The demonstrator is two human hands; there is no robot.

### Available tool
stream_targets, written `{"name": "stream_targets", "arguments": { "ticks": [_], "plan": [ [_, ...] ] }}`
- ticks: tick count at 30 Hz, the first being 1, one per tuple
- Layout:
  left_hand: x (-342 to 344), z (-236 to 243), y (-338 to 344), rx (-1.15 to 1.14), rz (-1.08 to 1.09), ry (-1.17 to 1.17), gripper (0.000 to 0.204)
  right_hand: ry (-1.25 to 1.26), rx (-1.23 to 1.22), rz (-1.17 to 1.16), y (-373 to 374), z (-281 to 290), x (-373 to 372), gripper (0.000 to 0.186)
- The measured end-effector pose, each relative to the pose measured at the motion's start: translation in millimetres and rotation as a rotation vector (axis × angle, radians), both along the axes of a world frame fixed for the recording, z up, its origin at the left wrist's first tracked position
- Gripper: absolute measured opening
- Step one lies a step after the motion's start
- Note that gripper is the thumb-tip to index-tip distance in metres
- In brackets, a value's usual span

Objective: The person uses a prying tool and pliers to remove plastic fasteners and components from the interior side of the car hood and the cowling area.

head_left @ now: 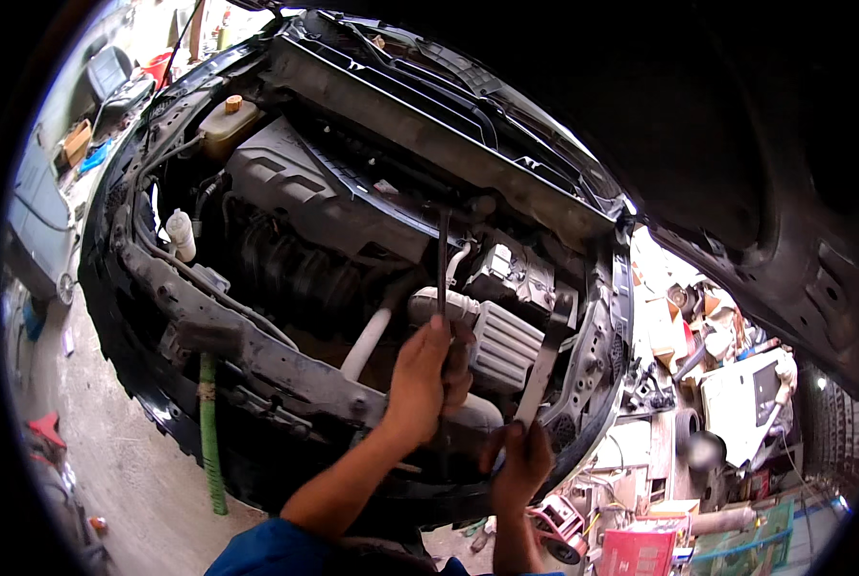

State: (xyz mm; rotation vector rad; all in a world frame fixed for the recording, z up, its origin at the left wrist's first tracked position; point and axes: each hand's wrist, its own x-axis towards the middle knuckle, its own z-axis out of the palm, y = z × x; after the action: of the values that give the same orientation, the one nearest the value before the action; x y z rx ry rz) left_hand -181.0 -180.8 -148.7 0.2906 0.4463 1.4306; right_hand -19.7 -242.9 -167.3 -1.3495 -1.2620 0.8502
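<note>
Over the open engine bay, my left hand (422,374) is closed around a long dark metal rod (443,259) that stands nearly upright. The rod's top reaches up past the white ribbed air filter box (508,344). To the right and lower, my right hand (522,463) grips the end of a flat-handled metal wrench (542,376), tilted up to the right. Its darker head lies between the filter box and the bay's right edge; the jaw shape is unclear. The two tools are apart. Behind the filter box sits the battery (513,274).
A hammer with a green-wrapped handle (210,432) rests on the front crossmember (285,360). Left of centre is the grey engine cover (290,178), near a coolant reservoir (228,125). The raised hood (746,173) overhangs the right. A red crate (638,552) and workshop clutter stand beyond.
</note>
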Motion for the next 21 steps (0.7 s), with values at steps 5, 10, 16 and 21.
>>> {"name": "stream_targets", "arguments": {
  "ticks": [5, 10, 16, 21],
  "plan": [
    [-0.1, 18.0, 71.3, 0.185, 0.035, 0.013, 0.037, -0.226, 0.182, 0.021, 91.7, 31.6, 67.2, 0.02],
    [-8.2, 36.3, 157.6, 0.224, 0.038, 0.145, 0.039, -0.155, 0.277, 0.002, 161.3, 51.6, 95.8, 0.022],
    [-14.3, 30.5, 248.1, 0.155, -0.025, 0.243, 0.041, -0.068, 0.208, -0.076, 224.1, 21.2, 89.9, 0.036],
    [3.0, 15.2, 275.1, 0.27, -0.124, 0.152, 0.043, -0.204, 0.422, -0.113, 262.0, 24.8, 89.5, 0.039]
  ]
}}
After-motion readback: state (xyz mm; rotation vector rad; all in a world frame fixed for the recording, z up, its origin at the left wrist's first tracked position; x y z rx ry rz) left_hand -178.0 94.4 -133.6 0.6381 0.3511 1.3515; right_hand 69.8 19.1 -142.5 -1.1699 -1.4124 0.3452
